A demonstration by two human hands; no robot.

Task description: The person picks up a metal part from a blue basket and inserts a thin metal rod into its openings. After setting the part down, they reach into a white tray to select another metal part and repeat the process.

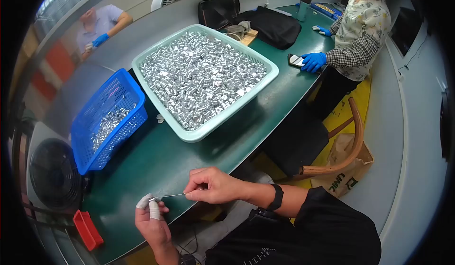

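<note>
— Nearest the lens: left hand [152, 220], low over the near edge of the green counter [156, 163], two fingertips [154, 209] wrapped in white tape and pinched shut on a small silver part [152, 199].

— And the right hand [212, 185]?

— Just to the right and slightly higher, thumb and forefinger closed on the far end of a thin wire [173, 195]. Black watch on that wrist.

— Lie of the wire?

— Long axis nearly level, running left to right between the two hands, dipping a touch toward the left. One end at the part in the left grip, the other inside the right grip. Hard to tell whether already threaded through the part; too small.

— Nearer hand to the part?

— Left, holding it outright. Right only reaches it by way of the wire.

— Stock of parts?

— Well apart, farther up the counter: pale green tray [268, 73] heaped with silver pieces, blue basket [118, 82] to its left with fewer. Red box [87, 229] by the near left edge. Another person's blue-gloved hand [313, 61] on a phone at the far right.
</note>
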